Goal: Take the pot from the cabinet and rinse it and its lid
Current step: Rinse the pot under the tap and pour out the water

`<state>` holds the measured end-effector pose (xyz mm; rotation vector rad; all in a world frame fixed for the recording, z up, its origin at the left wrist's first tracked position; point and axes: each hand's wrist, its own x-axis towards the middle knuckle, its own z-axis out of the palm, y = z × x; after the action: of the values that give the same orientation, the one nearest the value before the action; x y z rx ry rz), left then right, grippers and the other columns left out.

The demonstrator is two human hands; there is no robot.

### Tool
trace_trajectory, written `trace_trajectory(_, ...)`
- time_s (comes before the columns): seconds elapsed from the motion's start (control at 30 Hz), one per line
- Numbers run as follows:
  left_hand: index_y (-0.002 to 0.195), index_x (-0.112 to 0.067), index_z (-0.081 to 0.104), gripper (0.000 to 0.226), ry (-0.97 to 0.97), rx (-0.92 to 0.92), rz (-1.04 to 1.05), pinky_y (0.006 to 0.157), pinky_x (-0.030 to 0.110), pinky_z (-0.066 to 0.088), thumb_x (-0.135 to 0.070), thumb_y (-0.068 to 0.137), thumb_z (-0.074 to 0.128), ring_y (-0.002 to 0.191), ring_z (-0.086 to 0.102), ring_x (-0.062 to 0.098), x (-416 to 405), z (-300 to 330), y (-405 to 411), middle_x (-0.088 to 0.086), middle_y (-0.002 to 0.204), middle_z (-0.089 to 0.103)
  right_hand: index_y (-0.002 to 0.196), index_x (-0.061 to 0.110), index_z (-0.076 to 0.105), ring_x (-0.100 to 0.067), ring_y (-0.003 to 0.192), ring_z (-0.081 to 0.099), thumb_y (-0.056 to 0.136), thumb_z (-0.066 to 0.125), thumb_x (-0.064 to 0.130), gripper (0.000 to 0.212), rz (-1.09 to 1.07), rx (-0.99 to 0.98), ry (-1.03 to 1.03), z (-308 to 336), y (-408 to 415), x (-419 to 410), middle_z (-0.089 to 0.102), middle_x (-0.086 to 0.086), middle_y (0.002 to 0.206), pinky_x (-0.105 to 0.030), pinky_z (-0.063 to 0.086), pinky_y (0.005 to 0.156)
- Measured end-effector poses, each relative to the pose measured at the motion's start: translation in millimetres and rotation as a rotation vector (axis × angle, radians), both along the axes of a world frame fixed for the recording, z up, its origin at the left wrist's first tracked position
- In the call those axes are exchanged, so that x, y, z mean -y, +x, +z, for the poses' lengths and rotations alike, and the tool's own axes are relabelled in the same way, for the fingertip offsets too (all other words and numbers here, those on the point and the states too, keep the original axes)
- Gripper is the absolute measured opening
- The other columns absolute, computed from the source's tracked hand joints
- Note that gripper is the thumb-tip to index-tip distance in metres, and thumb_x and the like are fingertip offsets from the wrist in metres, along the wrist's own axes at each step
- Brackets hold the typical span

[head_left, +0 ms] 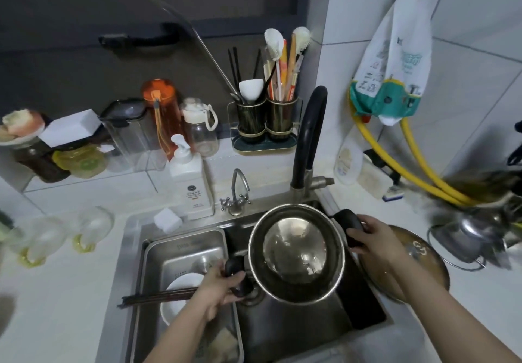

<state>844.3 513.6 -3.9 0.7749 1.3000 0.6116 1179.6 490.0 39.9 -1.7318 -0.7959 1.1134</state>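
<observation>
At lower centre, the left hand point(217, 286) grips one black handle of the pot point(296, 254); the right hand point(377, 239) clasps the opposite handle, holding it mouth-up over the sink point(296, 331). Its handle axis runs lower left to upper right, beneath the black faucet point(309, 136); the lid point(423, 252) rests at right.
</observation>
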Motion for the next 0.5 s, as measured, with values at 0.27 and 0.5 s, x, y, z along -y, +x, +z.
trace_trajectory(0.27,0.090,-0.012,0.055,0.025,0.500,-0.267,-0.139,0.068,0.030,0.048,0.000,0.077,0.071,0.080,0.059,0.023,-25.0,37.1,-9.2,0.006,0.084,0.063,0.110,0.018,0.053,-0.019,0.080,0.063,0.083,0.059,-0.009,0.038,-0.122,-0.163,0.025,-15.7,-15.5,38.8,0.065,0.000,0.093,-0.027,0.055,0.051)
trace_trajectory(0.5,0.094,-0.011,0.057,0.030,0.715,-0.467,-0.175,0.073,0.027,0.046,-0.011,0.073,0.078,0.078,0.061,0.017,-14.9,32.0,-14.3,0.003,0.084,0.067,0.106,0.020,0.058,-0.024,0.094,0.063,0.083,0.068,0.022,0.026,-0.309,-0.311,0.092,-15.9,-32.0,43.9,0.064,-0.005,0.101,-0.046,0.053,0.084)
